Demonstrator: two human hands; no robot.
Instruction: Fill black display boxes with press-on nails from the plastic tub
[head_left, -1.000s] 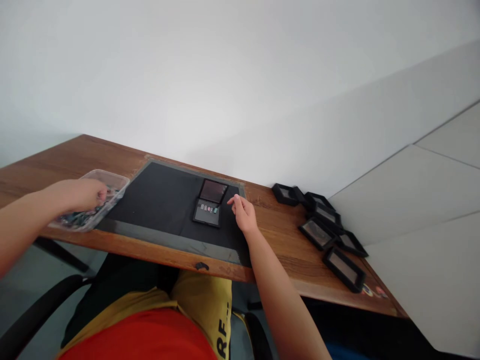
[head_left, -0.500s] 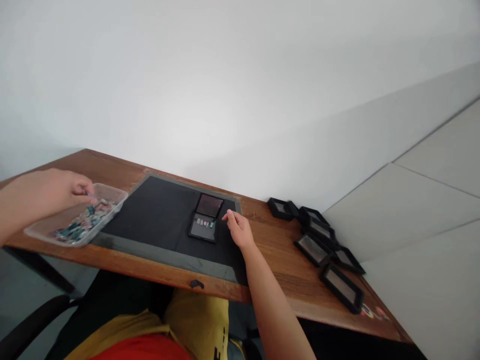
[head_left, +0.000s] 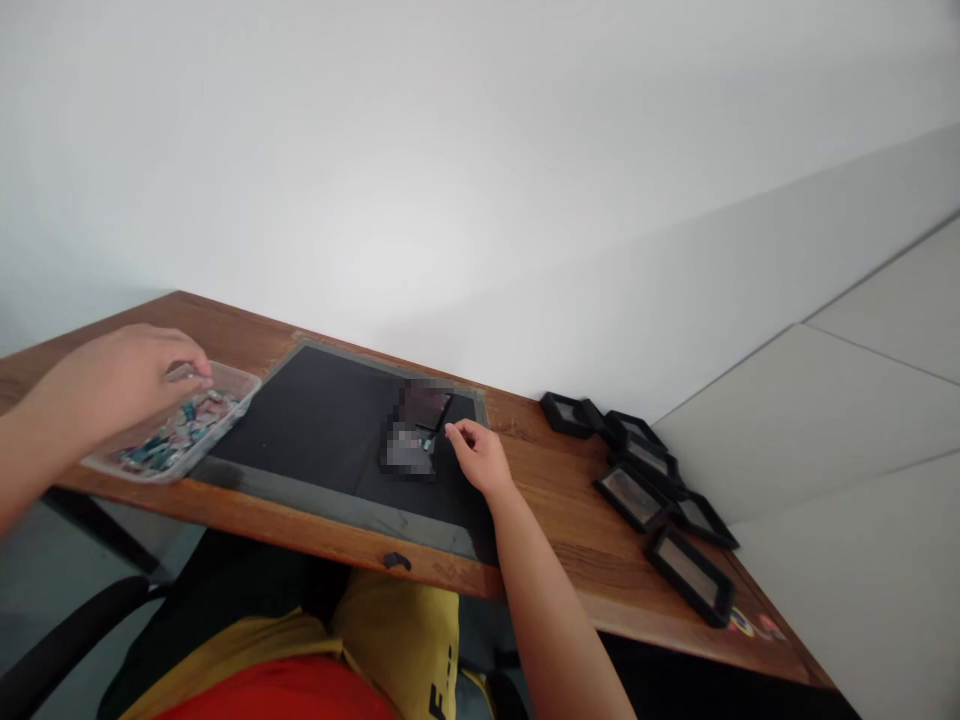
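My left hand [head_left: 154, 375] is over the near-left clear plastic container [head_left: 241, 400], its fingers pinched around what looks like a small pale piece [head_left: 180, 372]. Many small teal, pink and whitish pieces [head_left: 176, 438] lie in a heap in that container. On the black mat [head_left: 322, 420] is a small dark open case [head_left: 409, 455], blurred into blocks at this moment, with a dark lid raised at its back. Just right of the case, my right hand [head_left: 480, 458] is closed, thumb and forefinger drawn together. Whatever its fingers hold, if anything, is hidden.
Several black frame-like boxes with clear windows [head_left: 690, 575] lie at the right of the wooden table [head_left: 555, 510], some overlapping. Round stickers [head_left: 741, 622] are near the right edge. A white wall rises behind. A chair armrest [head_left: 75, 635] is at lower left.
My left hand has lifted slightly and shifted right above the container, fingers still pinched. My right hand has stayed beside the case. The whole view has shifted a little.
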